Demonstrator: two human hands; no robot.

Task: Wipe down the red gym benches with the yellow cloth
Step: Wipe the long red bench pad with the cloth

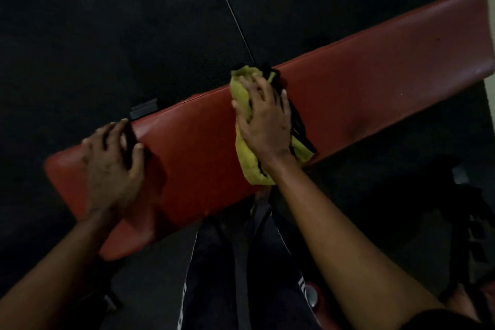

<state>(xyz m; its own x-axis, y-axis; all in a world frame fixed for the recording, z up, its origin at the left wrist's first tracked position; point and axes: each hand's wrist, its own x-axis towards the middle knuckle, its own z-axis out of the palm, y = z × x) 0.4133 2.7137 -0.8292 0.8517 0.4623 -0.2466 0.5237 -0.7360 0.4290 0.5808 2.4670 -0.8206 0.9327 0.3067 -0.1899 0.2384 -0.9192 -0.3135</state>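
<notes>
In the head view, 1 red bench point(375, 83) runs slantwise from lower left to upper right over a dark floor point(107, 35). The yellow cloth point(242, 91) lies bunched across the bench's width at about the middle of its length, reaching from the far edge to the near edge, where a fold hangs slightly over. Dark strips show along the side of the cloth toward the bench's right end. The right hand point(263, 115) lies flat on top of the cloth, palm down, fingers straight and spread toward the far edge, thumb splayed out on the cloth's left side; it presses rather than clutches. The left hand point(112, 166) rests on the bench near its left end, blurred, fingers bent over a dark patch at the far edge; whether it grasps anything I cannot tell. The person's legs in dark trousers point(214, 276) stand just beside the bench's near edge.
</notes>
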